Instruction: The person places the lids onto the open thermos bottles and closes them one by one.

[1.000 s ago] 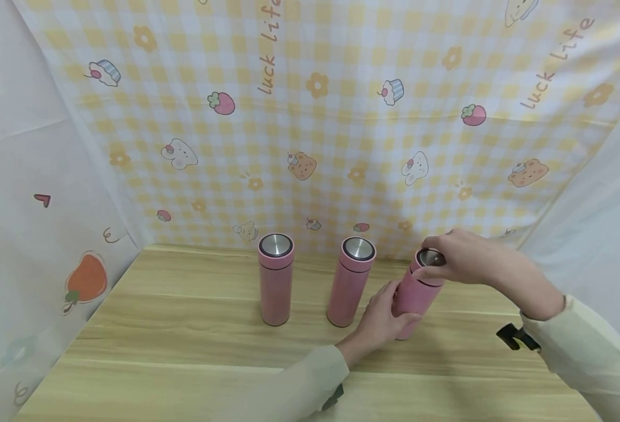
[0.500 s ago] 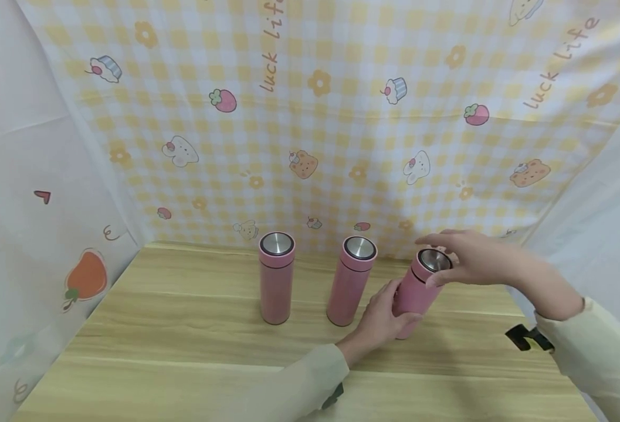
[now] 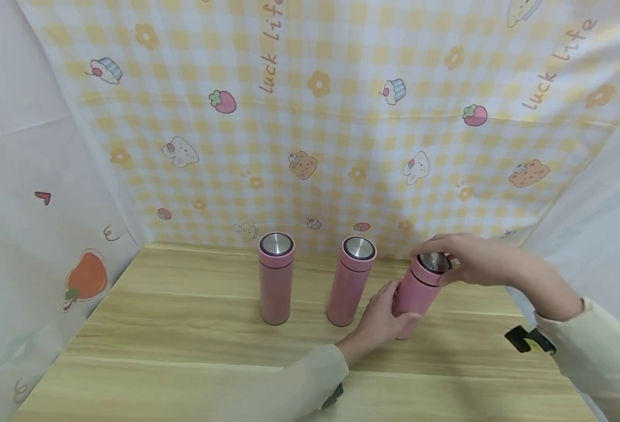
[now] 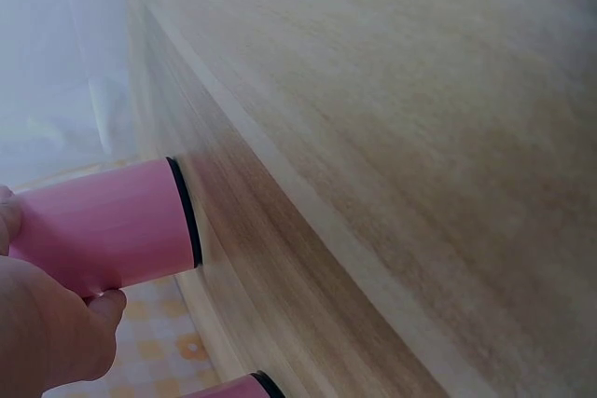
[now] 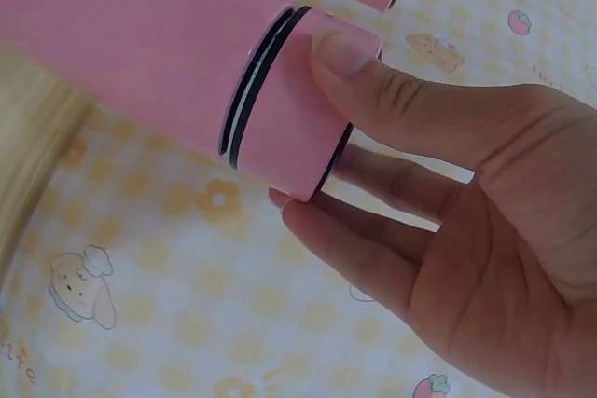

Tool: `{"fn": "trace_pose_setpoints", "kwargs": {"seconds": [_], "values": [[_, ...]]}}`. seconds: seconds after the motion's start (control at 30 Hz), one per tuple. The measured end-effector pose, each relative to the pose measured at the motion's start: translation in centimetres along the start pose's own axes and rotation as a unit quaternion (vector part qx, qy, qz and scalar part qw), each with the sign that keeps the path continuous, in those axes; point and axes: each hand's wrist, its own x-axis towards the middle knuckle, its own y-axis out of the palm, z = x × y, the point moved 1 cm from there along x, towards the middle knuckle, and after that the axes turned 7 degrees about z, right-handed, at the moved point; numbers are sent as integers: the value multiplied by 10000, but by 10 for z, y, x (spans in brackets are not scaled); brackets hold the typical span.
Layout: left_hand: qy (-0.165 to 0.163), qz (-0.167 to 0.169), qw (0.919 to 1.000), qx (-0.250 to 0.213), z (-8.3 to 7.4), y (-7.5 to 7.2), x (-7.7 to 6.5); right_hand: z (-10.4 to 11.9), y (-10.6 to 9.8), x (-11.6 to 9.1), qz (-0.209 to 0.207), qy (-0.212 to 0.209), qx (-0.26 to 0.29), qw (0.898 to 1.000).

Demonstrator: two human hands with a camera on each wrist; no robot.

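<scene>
Three pink thermos bottles with steel-topped lids stand in a row on the table. My left hand [image 3: 377, 321] grips the body of the rightmost thermos [image 3: 413, 296], low down with the thumb in front. Over its top, my right hand [image 3: 486, 261] holds the lid [image 5: 291, 104] between thumb and fingers. In the right wrist view the thumb lies on the lid's side, and a thin pale line shows between lid and body. The left wrist view has this thermos's dark-rimmed base [image 4: 184, 213] on the wood.
The middle thermos [image 3: 348, 293] stands just left of my left hand, and the left thermos [image 3: 276, 293] farther left. Behind the wooden table [image 3: 183, 328] hangs a yellow checked cloth [image 3: 236, 146]. White cloth walls [image 3: 35, 164] close off the sides.
My right hand loosened from the lid, its fingers spreading and shifting right, then closed around the lid again. My left hand and the bottles have stayed in place.
</scene>
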Motion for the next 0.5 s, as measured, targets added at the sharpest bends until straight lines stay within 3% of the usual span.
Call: {"fn": "trace_pose_setpoints", "kwargs": {"seconds": [0.5], "values": [[-120, 14, 9999, 52, 0, 1, -1, 3, 3, 6, -258, 388, -566, 9973]]}}
